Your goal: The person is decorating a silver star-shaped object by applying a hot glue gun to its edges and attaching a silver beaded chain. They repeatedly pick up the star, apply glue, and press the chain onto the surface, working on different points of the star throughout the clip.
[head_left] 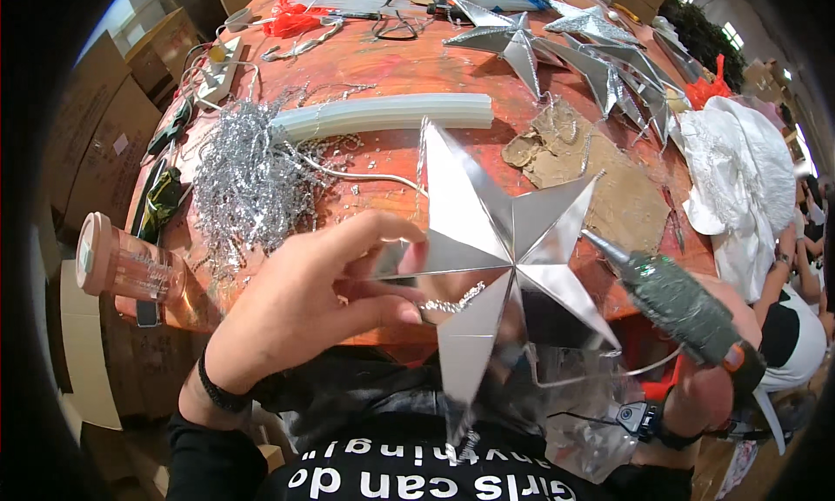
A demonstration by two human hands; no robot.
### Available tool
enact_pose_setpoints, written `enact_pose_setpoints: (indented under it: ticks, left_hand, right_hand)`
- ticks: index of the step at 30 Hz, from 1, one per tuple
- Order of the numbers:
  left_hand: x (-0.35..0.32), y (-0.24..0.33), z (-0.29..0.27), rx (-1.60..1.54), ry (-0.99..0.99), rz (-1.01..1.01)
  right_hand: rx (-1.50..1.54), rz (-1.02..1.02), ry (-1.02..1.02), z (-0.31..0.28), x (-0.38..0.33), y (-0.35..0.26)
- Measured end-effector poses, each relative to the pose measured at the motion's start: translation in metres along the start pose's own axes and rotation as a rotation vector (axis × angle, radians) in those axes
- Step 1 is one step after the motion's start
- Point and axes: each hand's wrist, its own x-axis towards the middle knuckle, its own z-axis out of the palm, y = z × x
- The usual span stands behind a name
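My left hand (304, 305) holds a shiny silver folded star (500, 240) by one of its left points, with a short strip of silver tinsel (448, 303) pinched against it under the thumb. My right hand (709, 379) grips a grey glue gun (674, 297) at the lower right. Its nozzle points up and left, close to the star's right side. A thin wire runs from the gun below the star.
An orange table (391, 62) carries a heap of silver tinsel (248, 183), a bundle of white glue sticks (387, 114), several finished silver stars (565, 49), torn cardboard (600, 166), a power strip (222, 66), a pink cup (122, 266) and white cloth (739, 179). Another person sits at far right.
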Motion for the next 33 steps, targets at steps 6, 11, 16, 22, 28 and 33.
enact_pose_setpoints:
  ticks: [6, 11, 16, 22, 28, 33]
  left_hand:
    - [0.001, -0.012, -0.010, 0.263, 0.099, 0.269]
    - [0.001, -0.030, -0.001, 0.346, 0.186, 0.367]
    - [0.005, -0.048, 0.000, 0.383, 0.286, 0.591]
    - [0.002, -0.057, 0.012, 0.359, 0.451, 0.620]
    - [0.004, -0.061, 0.007, 0.455, 0.498, 0.655]
    - [0.005, -0.061, 0.004, 0.509, 0.521, 0.701]
  right_hand:
    - [-0.126, -0.269, -0.117, 0.023, 0.012, 0.006]
    - [-0.208, -0.397, -0.138, 0.027, 0.012, 0.020]
    - [-0.130, -0.394, -0.170, 0.032, 0.016, 0.020]
    - [-0.006, -0.310, -0.107, 0.045, 0.013, 0.015]
    - [-0.072, -0.256, 0.034, 0.055, 0.009, 0.015]
    - [-0.081, -0.307, -0.051, 0.055, 0.011, 0.019]
